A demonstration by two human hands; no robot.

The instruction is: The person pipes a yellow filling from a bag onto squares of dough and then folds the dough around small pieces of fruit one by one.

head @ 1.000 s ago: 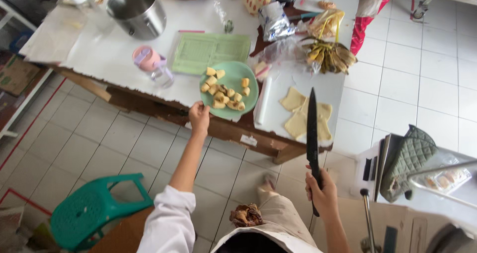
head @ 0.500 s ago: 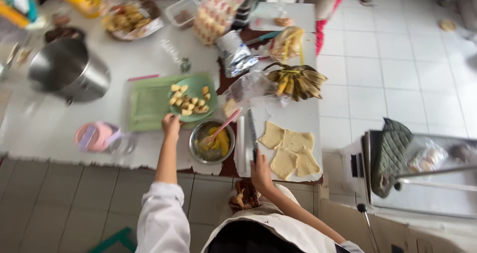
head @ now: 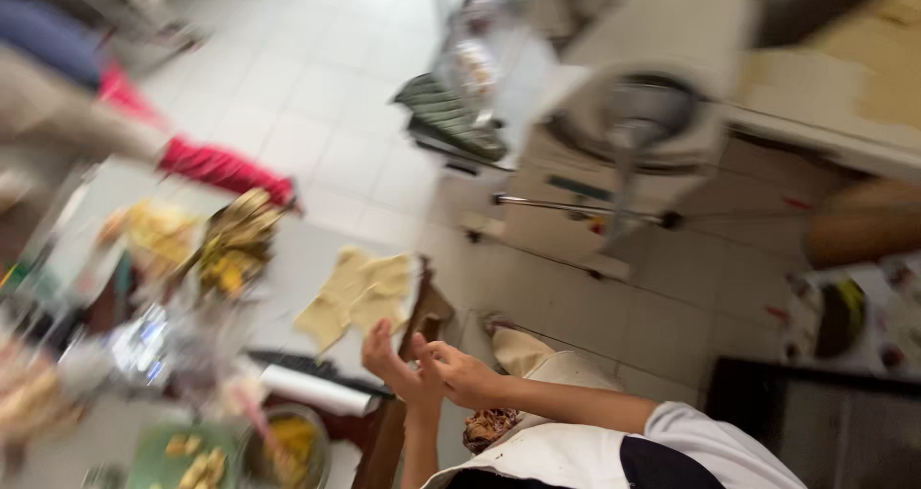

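The view is blurred and tilted. My left hand is raised beside the table corner with its fingers spread and nothing in it. My right hand touches it, fingers curled against the left palm, and I see nothing in it. Just beyond the hands lie pale flat dough sheets on a white board. A long dark knife lies on the table next to the board. Lower left stand a metal bowl of yellow batter and a green plate with yellow pieces.
A bunch of bananas lies further along the table. Another person's red trouser leg shows at the upper left. A metal stand with a green quilted mitt and a large round machine stand on the tiled floor.
The view has swung right, away from the table. My left hand left the green plate and my right hand left the board; both now meet at the table corner.
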